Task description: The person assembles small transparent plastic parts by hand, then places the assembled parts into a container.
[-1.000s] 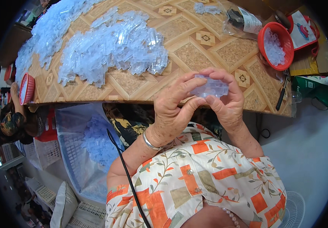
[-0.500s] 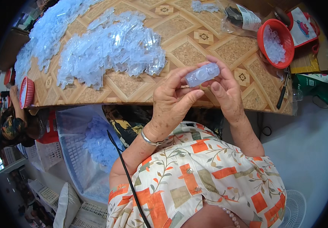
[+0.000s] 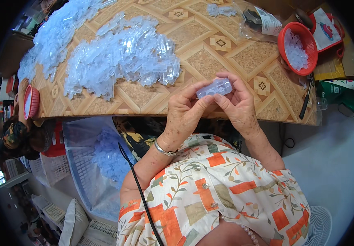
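Note:
Between my two hands, just over the table's near edge, is a small clear bluish plastic part (image 3: 214,88), box-like with round shapes on its face. My left hand (image 3: 186,107) pinches its left end between thumb and fingers. My right hand (image 3: 239,102) grips the right end, its thumb pressed on the near side and its fingers curled behind. Both thumb tips lie close together on the part. Left of my hands, a heap of flat clear plastic pieces (image 3: 123,55) covers the tabletop (image 3: 203,59).
A larger heap (image 3: 58,37) spreads along the far left. Red baskets stand at the right (image 3: 314,53) and left (image 3: 30,102). A screwdriver-like tool (image 3: 305,102) lies at the right edge. Below the table, a lined crate (image 3: 78,172) holds more pieces. Another person's arm (image 3: 22,96) shows at left.
Both hands have come slightly nearer to me with the plastic part. The right thumb has moved onto the part's near side beside the left thumb, and the part has turned a little.

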Demonstrator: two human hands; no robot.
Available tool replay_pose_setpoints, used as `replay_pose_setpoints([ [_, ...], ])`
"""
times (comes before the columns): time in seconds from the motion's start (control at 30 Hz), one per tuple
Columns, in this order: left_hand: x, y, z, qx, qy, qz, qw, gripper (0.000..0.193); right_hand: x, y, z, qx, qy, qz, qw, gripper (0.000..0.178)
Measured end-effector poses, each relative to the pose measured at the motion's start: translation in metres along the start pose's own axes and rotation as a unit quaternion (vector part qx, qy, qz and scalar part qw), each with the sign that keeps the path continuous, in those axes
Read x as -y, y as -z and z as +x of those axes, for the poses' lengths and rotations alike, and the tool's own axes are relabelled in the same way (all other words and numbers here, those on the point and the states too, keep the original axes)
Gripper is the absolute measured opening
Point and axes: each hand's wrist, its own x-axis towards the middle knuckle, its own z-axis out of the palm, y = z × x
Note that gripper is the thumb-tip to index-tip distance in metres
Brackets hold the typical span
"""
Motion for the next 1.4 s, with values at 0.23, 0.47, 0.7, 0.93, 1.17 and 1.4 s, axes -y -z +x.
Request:
replay_pose_setpoints([
  [0.23,0.0,0.004,0.002,-0.028,0.064,-0.123,0.99,0.034,0.007,0.004,0.001,0.039,-0.028,-0.048,0.998,0.052],
  [0.47,-0.001,0.006,0.001,0.015,-0.094,0.086,0.992,0.037,0.013,0.016,0.004,0.048,0.133,-0.186,0.972,0.037],
  [0.7,-0.009,0.012,0.002,0.043,-0.235,0.203,0.949,0.039,0.026,0.005,-0.003,0.076,0.211,-0.22,0.949,0.038],
  [0.93,-0.021,0.002,-0.003,0.015,-0.312,0.352,0.882,0.036,0.023,-0.003,-0.015,0.046,0.219,-0.191,0.956,0.034],
  [1.17,-0.032,0.0,0.002,0.008,-0.382,0.392,0.837,0.044,0.025,0.001,-0.011,0.081,0.181,-0.087,0.976,0.043],
  [1.4,-0.037,0.002,0.002,0.015,-0.388,0.401,0.83,0.047,0.026,0.006,-0.013,0.09,0.173,-0.082,0.977,0.049],
])
